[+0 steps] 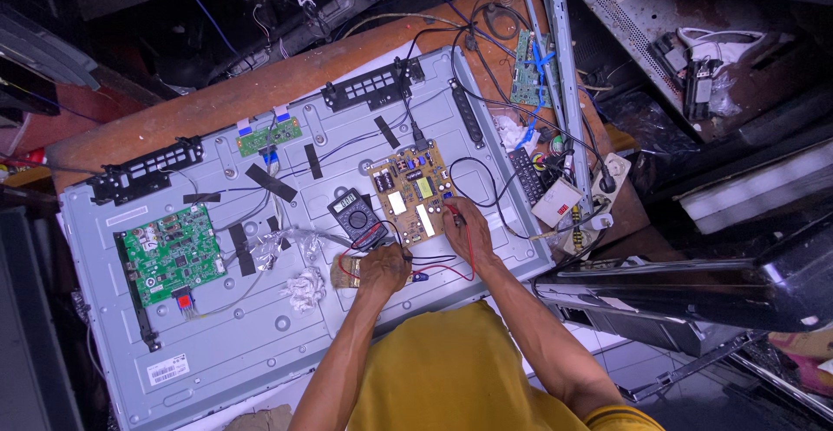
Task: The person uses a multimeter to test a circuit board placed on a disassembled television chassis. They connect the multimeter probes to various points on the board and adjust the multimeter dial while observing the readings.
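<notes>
- The right hand [466, 227] was seen at the lower right corner of the tan power supply board [413, 190], fingers pinched round a red probe [453, 210], tip down on the board edge.
- The left hand [380, 266] was curled closed just below the board, over a crumpled brownish wad [344, 270]; what it gripped could not be told.
- Board lay just above and between both hands; right hand nearer, in contact. Board's long axis ran tilted, upper left to lower right.
- A black digital multimeter [356, 212] was set just left of the board, red and black leads [438, 268] looped to the hands.
- All sat on the grey sheet-metal TV back panel [260, 327]: flat, stamped, matte.
- A green main board [170, 254] was mounted well to the left; glossy, densely populated.
- Black tape strips [270, 182] held flat cables down.
</notes>
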